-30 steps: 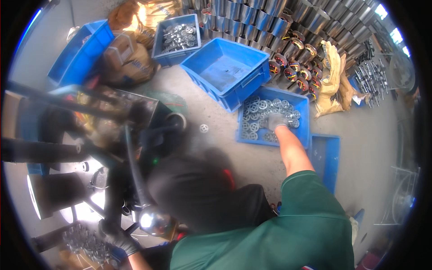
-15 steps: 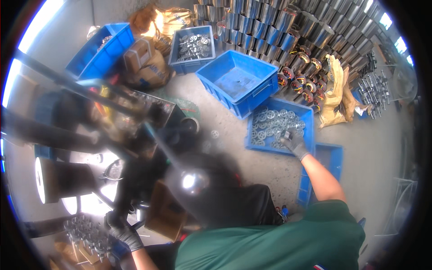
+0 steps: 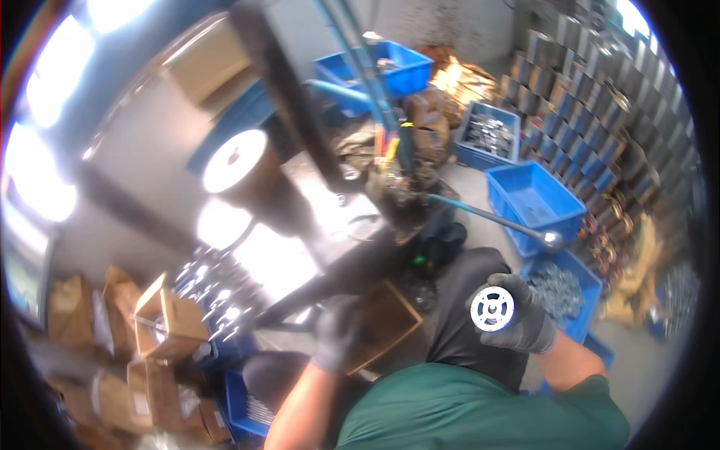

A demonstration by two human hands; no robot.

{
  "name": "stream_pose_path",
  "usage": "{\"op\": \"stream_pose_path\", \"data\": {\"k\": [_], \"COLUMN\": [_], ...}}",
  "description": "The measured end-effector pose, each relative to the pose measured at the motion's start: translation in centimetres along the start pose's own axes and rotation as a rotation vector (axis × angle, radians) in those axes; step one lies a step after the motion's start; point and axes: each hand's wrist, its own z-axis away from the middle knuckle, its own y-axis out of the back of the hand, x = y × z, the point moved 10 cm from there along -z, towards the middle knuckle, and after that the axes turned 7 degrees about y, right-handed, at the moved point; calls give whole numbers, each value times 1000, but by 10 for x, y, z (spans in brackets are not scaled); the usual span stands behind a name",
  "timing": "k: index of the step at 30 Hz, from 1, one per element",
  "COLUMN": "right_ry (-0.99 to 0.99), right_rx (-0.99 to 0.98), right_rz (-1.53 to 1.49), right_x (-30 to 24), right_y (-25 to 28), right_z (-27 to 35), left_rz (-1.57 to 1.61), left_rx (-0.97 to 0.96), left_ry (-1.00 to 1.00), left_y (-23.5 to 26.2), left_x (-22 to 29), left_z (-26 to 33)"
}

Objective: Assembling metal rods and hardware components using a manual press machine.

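My right hand (image 3: 531,321), in a grey glove, grips a round slotted metal end cover (image 3: 493,309) by its edge, above my right thigh. The cover's flat face with its central hub is turned up. My left hand (image 3: 337,330), also gloved, is in front of the machine's bench (image 3: 292,259) and smeared by motion, so its fingers do not show clearly. Just right of my right hand is a blue crate holding a heap of similar grey metal parts (image 3: 556,291). Left of the bench stand several upright metal shafts (image 3: 214,292) in rows.
A blue lever (image 3: 487,215) with a ball end reaches out from the machine over the floor. Another blue crate (image 3: 536,199) stands beyond the parts. Stacked metal cylinders (image 3: 577,112) line the far right. An open cardboard box (image 3: 386,326) sits beside my legs; cartons (image 3: 169,322) are at left.
My right hand has come out of the crate with a metal end cover and moved in over my thigh. My left hand has moved away from the shafts. The view has swung left.
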Motion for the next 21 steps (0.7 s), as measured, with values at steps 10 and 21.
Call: {"op": "stream_pose_path", "data": {"k": [10, 21], "right_ry": [75, 448], "right_rx": [-86, 6], "right_rz": [252, 368], "right_x": [50, -63], "right_y": [-168, -188], "right_z": [-138, -319], "left_rz": [712, 1172], "left_rx": [-291, -385], "left_ry": [324, 957], "left_y": [-51, -104], "left_x": [-12, -70], "left_z": [20, 51]}}
